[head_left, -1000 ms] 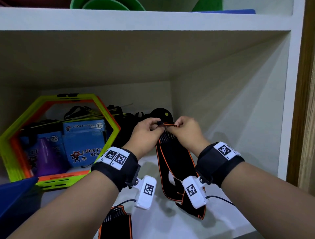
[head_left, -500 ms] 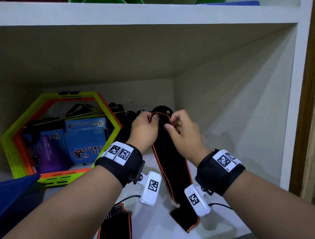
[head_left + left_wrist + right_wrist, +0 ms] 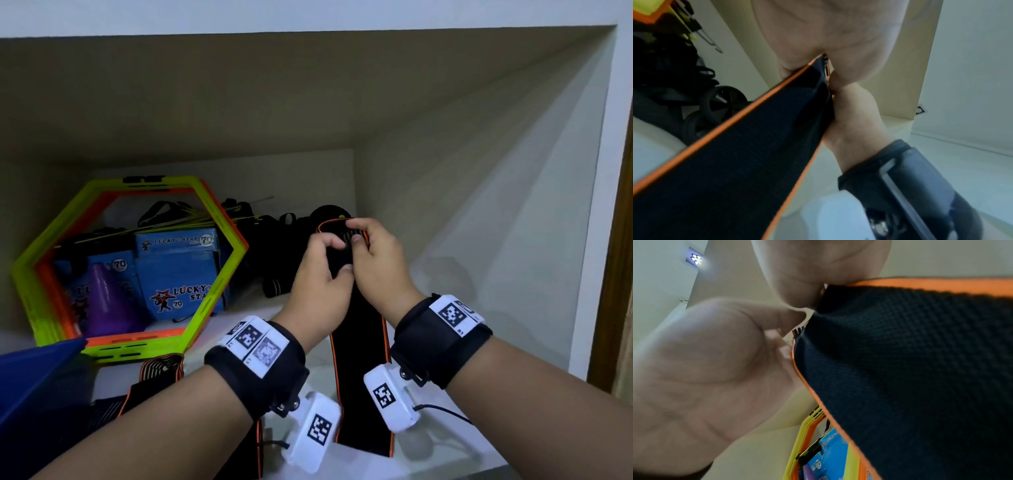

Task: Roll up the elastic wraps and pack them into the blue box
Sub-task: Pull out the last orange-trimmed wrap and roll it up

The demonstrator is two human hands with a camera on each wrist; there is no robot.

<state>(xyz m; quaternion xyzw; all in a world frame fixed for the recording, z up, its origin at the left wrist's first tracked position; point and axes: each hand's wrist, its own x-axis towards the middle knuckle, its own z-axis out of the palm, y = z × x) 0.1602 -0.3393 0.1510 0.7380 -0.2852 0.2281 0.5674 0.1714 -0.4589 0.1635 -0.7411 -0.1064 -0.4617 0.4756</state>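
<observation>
A black elastic wrap [image 3: 359,373] with orange edging hangs straight down from both hands to the shelf floor. My left hand [image 3: 337,255] and my right hand [image 3: 358,233] pinch its top end, which curls over between the fingertips. In the left wrist view the wrap [image 3: 748,154] runs from the palm toward the camera. The right wrist view shows the wrap [image 3: 910,369] close up, with the left hand's fingers [image 3: 785,352] against its edge. A second wrap [image 3: 156,373] lies at the lower left. The blue box [image 3: 34,373] shows only a corner at the left edge.
A stack of green and orange hexagon rings [image 3: 219,291] leans at the left, with blue Lucky Star cartons [image 3: 178,274] and a purple cone [image 3: 106,301] behind it. Black straps and gear [image 3: 274,246] crowd the back. The shelf's side wall [image 3: 479,222] stands at the right.
Both hands have risen with the wrap's top end, which now folds over between the fingers. The wrap, earlier curved on the shelf, has been drawn up straight.
</observation>
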